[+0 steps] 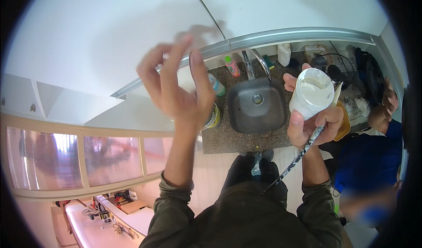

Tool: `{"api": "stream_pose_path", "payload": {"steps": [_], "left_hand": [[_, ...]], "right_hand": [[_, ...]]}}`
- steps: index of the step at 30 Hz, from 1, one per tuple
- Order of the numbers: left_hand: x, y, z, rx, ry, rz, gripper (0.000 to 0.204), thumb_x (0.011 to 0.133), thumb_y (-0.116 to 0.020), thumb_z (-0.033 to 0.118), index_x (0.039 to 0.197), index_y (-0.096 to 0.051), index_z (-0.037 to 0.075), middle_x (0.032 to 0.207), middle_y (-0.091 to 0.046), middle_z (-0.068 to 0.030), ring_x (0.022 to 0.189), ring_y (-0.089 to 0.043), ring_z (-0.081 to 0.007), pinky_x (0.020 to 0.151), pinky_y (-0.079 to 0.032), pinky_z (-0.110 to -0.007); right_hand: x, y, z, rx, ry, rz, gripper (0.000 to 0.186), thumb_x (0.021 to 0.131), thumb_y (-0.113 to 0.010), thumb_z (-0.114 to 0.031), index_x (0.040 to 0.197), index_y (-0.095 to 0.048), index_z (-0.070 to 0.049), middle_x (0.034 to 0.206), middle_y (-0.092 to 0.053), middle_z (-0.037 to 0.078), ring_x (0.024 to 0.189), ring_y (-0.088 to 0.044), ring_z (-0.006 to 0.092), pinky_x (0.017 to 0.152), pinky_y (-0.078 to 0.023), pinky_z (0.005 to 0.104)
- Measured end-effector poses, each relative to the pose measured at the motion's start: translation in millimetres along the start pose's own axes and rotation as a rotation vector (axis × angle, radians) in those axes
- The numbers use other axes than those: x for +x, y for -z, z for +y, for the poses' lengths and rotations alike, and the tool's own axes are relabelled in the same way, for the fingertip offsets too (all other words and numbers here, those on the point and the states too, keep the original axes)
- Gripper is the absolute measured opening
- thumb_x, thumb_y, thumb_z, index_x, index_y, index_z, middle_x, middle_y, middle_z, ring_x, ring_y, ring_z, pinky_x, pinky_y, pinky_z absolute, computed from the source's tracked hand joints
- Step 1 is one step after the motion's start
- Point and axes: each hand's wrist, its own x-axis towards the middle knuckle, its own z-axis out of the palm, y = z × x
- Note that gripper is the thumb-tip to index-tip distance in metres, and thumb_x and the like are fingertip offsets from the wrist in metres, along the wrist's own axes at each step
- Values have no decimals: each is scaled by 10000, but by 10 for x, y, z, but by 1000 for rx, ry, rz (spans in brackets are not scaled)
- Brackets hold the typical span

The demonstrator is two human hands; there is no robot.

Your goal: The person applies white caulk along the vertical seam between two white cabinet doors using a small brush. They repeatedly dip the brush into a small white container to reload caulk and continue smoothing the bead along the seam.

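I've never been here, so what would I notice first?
Probably the open white tub in the right hand, with a speckled handle gripped alongside. Next, the left hand, raised, empty and blurry before white panels. Between the hands, a dark sink is set into the counter.

Left grip [181,103] high and loosely splayed, right grip [302,134] lower and curled.

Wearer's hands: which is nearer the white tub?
Right. The right hand grips the white tub; the left hand is in the air to the tub's left, apart from it.
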Motion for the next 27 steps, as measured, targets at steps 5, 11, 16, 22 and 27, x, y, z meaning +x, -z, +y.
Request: {"api": "stream_pose_path", "payload": {"steps": [5,11,16,22,27], "left_hand": [[152,-317,-386,116,-237,81,273,792,-784,-23,1023,-783,123,955,-642,-26,902,-545,-171,714,-440,-282],[159,-383,-472,169,-366,115,307,735,-806,-21,978,-802,167,929,-662,20,891,-542,-176,728,-439,-277],[154,-397,-498,190,-403,117,336,704,-801,-21,978,-802,174,938,-661,20,901,-546,-183,762,-442,-292],[119,-401,-524,185,-389,94,357,706,-786,-20,1000,-800,183,960,-653,20,920,-538,-190,801,-441,-305],[111,-390,-552,184,-408,72,381,703,-772,-45,1008,-799,183,969,-642,15,937,-529,-202,811,-439,-306]], "right_hand": [[-119,109,-4,-94,-33,-18,417,885,-718,-143,928,-305,-101,1168,-585,434,1145,-642,451,990,-507,483],[-180,234,32,-119,-78,1,421,889,-727,-152,926,-313,-91,1242,-539,443,1134,-645,448,982,-509,475],[-161,240,76,-110,-69,-3,412,897,-718,-141,918,-310,-92,1236,-541,421,1127,-644,442,929,-552,485],[-177,240,144,-105,-68,-20,403,896,-711,-127,908,-310,-92,1162,-574,336,1111,-644,402,907,-580,522],[-166,220,190,-117,-70,-17,402,894,-712,-125,905,-311,-93,1120,-582,296,1101,-646,377,895,-588,550]]}}
